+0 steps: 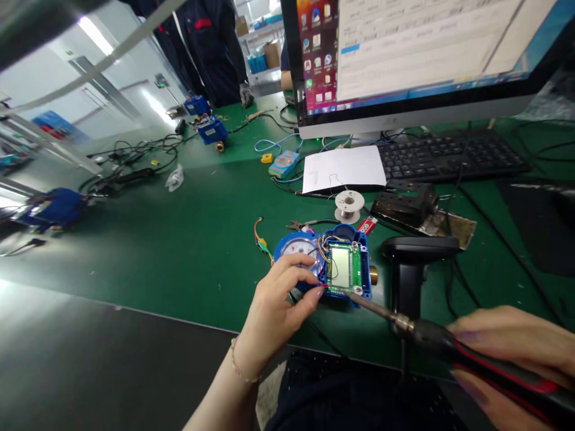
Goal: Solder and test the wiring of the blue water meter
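Here, toward the desk's (188,251) near edge: left hand (274,311) curled over the blue meter (326,263), fingertips (318,293) pinching at its circuit board (344,266). Solder spool (349,203), paper (344,167) and keyboard (449,155) behind; black scanner (415,263) just beside. Right hand (516,353) closed around a screwdriver (449,344), tip touching the board's near corner.

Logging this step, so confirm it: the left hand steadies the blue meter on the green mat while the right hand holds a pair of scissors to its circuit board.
Not scissors: the head view shows the right hand holding a soldering iron, its tip at the circuit board. The left hand does steady the blue meter on the green mat.
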A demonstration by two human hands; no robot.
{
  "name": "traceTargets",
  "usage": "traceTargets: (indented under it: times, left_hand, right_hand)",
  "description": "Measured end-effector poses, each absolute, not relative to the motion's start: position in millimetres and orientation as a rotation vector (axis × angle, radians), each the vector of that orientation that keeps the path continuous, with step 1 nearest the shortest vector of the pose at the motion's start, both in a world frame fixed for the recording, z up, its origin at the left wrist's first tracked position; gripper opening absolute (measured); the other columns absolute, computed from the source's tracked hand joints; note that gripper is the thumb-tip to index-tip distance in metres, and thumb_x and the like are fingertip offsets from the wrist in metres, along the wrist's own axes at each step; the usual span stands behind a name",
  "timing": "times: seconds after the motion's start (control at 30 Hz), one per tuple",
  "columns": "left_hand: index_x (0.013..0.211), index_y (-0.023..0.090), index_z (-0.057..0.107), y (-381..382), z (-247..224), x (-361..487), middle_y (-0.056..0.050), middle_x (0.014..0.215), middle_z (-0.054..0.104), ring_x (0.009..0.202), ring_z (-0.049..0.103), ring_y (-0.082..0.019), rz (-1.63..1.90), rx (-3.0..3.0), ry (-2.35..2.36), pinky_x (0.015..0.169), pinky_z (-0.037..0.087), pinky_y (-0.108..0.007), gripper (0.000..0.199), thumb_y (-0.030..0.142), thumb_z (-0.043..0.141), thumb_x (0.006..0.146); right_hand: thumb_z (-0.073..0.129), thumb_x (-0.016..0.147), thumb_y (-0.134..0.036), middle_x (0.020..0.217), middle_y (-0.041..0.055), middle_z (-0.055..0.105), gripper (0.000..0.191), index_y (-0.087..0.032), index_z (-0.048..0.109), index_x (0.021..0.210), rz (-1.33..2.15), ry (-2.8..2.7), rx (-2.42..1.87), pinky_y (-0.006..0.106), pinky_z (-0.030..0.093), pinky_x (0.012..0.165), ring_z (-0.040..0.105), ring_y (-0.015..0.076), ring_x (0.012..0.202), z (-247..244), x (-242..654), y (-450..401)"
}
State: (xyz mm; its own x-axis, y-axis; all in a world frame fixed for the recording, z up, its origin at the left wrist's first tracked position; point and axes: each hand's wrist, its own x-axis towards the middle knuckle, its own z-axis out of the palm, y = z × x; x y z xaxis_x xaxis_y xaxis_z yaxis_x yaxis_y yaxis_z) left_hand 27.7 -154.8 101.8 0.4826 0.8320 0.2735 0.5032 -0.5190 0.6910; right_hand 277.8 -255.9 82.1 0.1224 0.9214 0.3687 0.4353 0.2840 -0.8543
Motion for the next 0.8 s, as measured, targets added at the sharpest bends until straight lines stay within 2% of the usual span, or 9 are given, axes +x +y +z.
traceTargets:
  times: [0.13, 0.3, 0.63, 0.8]
  left_hand:
    - [0.079, 0.018, 0.057, -156.7, 100.2, 25.8, -0.004, 0.104, 0.057, 0.099, 0.054, -0.014, 0.81, 2.232, 1.048, 0.086, 0.045, -0.027, 0.009, 0.021, 0.065, 0.075]
    - [0.082, 0.019, 0.06, -157.4, 95.2, 25.2, -0.004, 0.105, 0.057, 0.1, 0.054, -0.014, 0.842, 2.3, 1.052, 0.087, 0.046, -0.027, 0.007, 0.016, 0.063, 0.076]
    - [0.087, 0.019, 0.061, -154.6, 95.0, 21.7, -0.003, 0.105, 0.057, 0.1, 0.055, -0.011, 0.812, 2.349, 0.972, 0.102, 0.039, -0.032, 0.011, 0.013, 0.061, 0.077]
    - [0.086, 0.019, 0.061, -154.0, 94.8, 22.4, -0.004, 0.105, 0.058, 0.1, 0.055, -0.013, 0.799, 2.339, 0.982, 0.102, 0.039, -0.035, 0.011, 0.013, 0.06, 0.078]
  right_hand:
    - [0.07, 0.065, -0.03, 0.08, 0.0044, 0.063, 0.034, -0.032, 0.06, 0.098, 0.512, -1.726, -1.242, 0.029, 0.056, 0.045, 0.063, 0.0215, 0.065, 88.9, 284.3, -242.8]
    - [0.071, 0.064, -0.03, 0.079, 0.0042, 0.063, 0.033, -0.033, 0.06, 0.095, 0.531, -1.714, -1.257, 0.029, 0.056, 0.045, 0.063, 0.0218, 0.065, 85.4, 282.8, -238.8]
    - [0.072, 0.063, -0.028, 0.082, 0.005, 0.062, 0.033, -0.032, 0.06, 0.093, 0.605, -1.707, -1.272, 0.031, 0.056, 0.047, 0.062, 0.0222, 0.068, 75.7, 282.5, -238.2]
    - [0.073, 0.061, -0.025, 0.078, 0.0037, 0.063, 0.035, -0.032, 0.062, 0.093, 0.61, -1.788, -1.208, 0.026, 0.054, 0.041, 0.062, 0.0196, 0.063, 82.6, 284.3, -231.6]
